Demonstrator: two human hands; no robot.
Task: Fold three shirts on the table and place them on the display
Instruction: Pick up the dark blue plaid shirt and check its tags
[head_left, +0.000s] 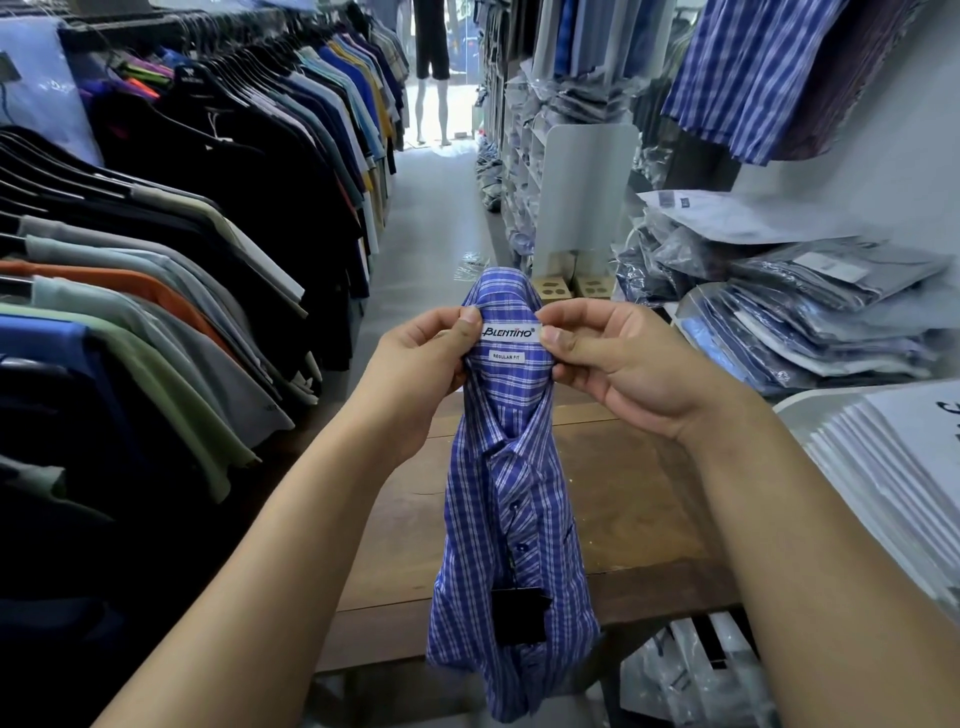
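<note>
Left hand (415, 364) and right hand (628, 364) level, close, each apparently in a pinch on shirt (511, 499).

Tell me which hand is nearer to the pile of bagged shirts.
Right. The right hand pinches the collar of the blue checked shirt on the side toward the bagged shirts; the left hand pinches the opposite side, farther away.

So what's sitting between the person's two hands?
In the head view, the white Blentino brand label at the neck of the blue plaid shirt, which the left hand and right hand pinch on either side.
</note>
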